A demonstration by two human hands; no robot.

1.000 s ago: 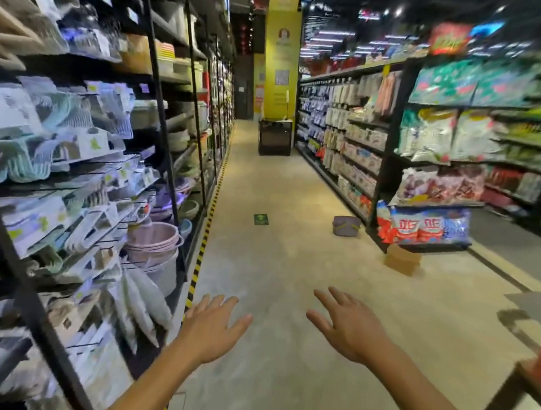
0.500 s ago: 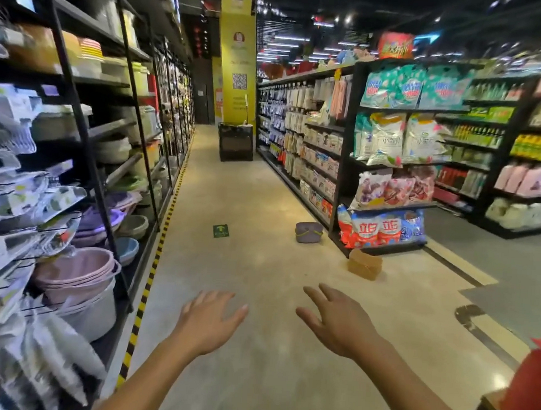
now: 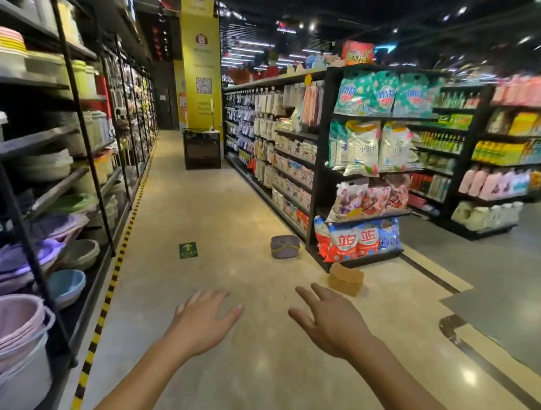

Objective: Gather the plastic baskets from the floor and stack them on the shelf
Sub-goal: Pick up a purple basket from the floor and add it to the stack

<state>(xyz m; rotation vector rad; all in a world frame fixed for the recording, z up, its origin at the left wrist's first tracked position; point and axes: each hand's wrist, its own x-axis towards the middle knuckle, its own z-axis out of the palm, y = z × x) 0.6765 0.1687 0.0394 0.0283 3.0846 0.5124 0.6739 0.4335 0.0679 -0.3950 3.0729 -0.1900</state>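
A grey-purple plastic basket (image 3: 285, 246) sits on the floor at about one o'clock, well ahead of the person and just beside the foot of the end rack of detergent bags (image 3: 361, 240). Nearer, also toward one o'clock, lies a tan boxy thing (image 3: 345, 279) — whether it is a second basket or a cardboard box I cannot tell. Both lie on bare floor, untouched and well apart from either hand.

The left hand (image 3: 202, 320) and the right hand (image 3: 330, 321) are stretched out forward at twelve o'clock, apart from each other, palms down, fingers spread and relaxed. Neither holds anything.

The shelf (image 3: 36, 140) that likely takes the baskets runs along nine to ten o'clock, already loaded with plastic ware: a nested stack of pink tubs (image 3: 1, 330) at eight o'clock, with purple and blue basins above and beyond it. A yellow-and-black floor tape (image 3: 109, 293) edges its base, and a green floor sticker (image 3: 188, 250) lies at twelve o'clock, between the shelf and the basket.

By my reading the gathering is at the approach stage — nothing is in hand, and at least one basket is left on the floor. What remains is to reach it, pick it up along with the tan item if it belongs, carry the lot across the aisle toward nine o'clock and nest them on the shelf.
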